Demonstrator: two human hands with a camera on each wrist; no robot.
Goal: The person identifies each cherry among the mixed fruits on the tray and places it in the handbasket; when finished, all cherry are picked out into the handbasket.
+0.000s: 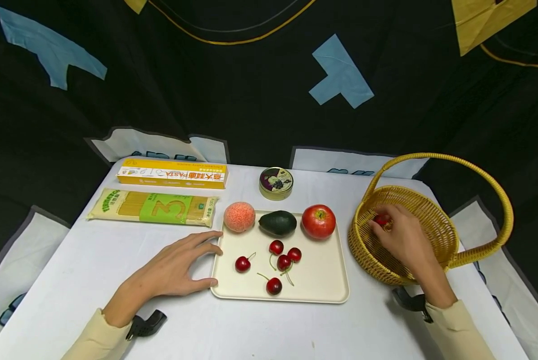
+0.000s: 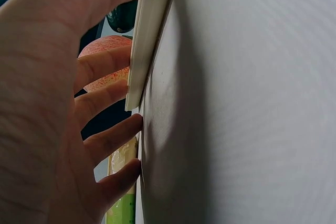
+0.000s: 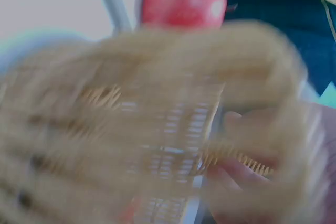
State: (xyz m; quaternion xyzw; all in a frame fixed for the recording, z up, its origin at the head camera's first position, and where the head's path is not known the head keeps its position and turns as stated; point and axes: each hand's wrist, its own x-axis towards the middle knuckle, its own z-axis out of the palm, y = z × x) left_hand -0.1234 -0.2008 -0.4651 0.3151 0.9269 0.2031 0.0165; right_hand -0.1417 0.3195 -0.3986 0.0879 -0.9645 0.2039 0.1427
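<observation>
Right of the tray (image 1: 323,275), inside the basket (image 1: 368,260), a red cherry (image 1: 382,220) is seen at the fingertips of the right hand (image 1: 406,237); whether it is pinched cannot be told. The tray's left edge is touched by the left hand (image 1: 174,267), its fingers spread.

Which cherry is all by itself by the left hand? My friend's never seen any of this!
On the white table, find the cream tray with a left hand at its left edge. Five cherries lie on it; yours is the cherry farthest left. It sits alone, nearest that hand, while three others cluster and one lies by the tray's near edge.
</observation>
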